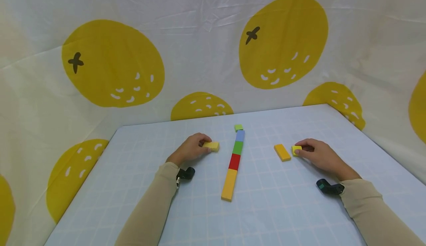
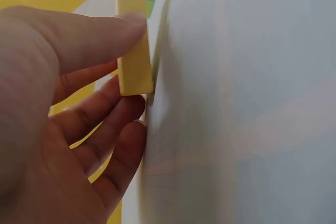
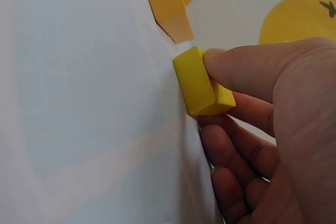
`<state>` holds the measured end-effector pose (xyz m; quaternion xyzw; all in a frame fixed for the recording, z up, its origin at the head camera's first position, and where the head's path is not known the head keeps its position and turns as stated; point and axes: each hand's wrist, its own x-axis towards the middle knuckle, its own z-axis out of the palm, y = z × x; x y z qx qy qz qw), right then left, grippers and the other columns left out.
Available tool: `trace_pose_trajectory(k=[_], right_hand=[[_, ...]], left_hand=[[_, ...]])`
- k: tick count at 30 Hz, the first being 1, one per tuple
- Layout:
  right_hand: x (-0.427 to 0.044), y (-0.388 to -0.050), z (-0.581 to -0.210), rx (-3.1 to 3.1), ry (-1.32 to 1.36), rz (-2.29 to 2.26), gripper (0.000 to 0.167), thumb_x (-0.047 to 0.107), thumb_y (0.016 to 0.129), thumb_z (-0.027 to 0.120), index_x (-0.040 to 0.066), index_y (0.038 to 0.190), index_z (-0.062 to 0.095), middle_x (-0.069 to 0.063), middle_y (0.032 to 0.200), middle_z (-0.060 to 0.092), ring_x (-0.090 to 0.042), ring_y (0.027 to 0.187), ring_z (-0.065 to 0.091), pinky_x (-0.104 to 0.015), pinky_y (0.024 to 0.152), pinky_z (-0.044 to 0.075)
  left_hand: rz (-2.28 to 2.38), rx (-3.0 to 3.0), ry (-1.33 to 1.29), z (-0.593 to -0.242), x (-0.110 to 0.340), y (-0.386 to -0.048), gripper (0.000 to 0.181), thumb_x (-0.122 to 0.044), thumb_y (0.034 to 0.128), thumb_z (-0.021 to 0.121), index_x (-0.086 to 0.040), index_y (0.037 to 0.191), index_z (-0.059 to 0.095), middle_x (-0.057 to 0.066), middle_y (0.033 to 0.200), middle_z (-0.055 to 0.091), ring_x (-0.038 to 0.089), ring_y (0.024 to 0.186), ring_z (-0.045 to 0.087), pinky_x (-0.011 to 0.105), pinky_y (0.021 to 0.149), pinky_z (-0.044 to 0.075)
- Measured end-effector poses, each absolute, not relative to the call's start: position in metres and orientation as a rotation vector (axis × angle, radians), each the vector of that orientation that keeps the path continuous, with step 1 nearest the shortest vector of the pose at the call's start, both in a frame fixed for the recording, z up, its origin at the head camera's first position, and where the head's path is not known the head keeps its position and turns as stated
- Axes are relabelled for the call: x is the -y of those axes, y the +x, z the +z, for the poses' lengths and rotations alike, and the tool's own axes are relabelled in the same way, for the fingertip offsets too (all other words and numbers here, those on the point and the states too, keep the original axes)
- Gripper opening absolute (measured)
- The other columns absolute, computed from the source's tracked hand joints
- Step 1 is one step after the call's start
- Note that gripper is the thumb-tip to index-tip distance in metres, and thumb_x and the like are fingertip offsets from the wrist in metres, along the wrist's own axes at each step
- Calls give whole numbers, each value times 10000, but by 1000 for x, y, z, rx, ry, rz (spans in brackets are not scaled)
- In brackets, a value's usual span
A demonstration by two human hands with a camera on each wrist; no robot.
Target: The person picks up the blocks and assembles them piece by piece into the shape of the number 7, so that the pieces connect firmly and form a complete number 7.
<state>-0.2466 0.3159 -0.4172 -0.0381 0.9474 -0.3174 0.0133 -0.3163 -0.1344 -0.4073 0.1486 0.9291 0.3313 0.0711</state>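
Beige sleeves (image 1: 149,205) flank a block row (image 1: 234,161) already laid; three seem left unplaced: pale block (image 1: 215,147) pinched by left hand (image 1: 191,148), yellow block (image 3: 197,85) by right hand (image 1: 319,156), orange block (image 1: 282,152) untouched.

We look into a curtained-off space: pale sheeting (image 1: 199,57) printed with yellow fruit shapes (image 1: 113,68) hangs behind and beside a checked tabletop (image 1: 279,205). We cannot tell whether home or lab surrounds it.
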Motion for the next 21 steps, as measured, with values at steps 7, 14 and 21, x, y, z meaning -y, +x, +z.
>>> trace_pose_trajectory(k=[7,14,21], right_hand=[[-318,-246,-420,-2956,-142,-987,531,459,949,667,41,1275,618,-159,1170,606,-316,1010,516,-471,862,473],[-317,-247,-418,-2960,-133,-994,532,451,952,664,31,1275,615,-184,1198,599,-329,1025,519,-513,892,475],[-316,-248,-417,-2959,-135,-996,527,445,952,667,29,1272,614,-181,1188,602,-327,1019,520,-507,884,476]], left_hand=[[1003,-2797,419,-408,130,-319,287,-232,906,765,-171,1169,669,-18,1135,610,207,1045,546,383,993,474],[989,-2819,461,-400,127,-328,276,-212,907,756,-141,1162,677,-8,1105,621,212,1022,544,378,983,468],[978,-2827,441,-394,121,-332,375,-215,926,727,-123,1287,681,16,1165,624,211,1034,548,378,993,470]])
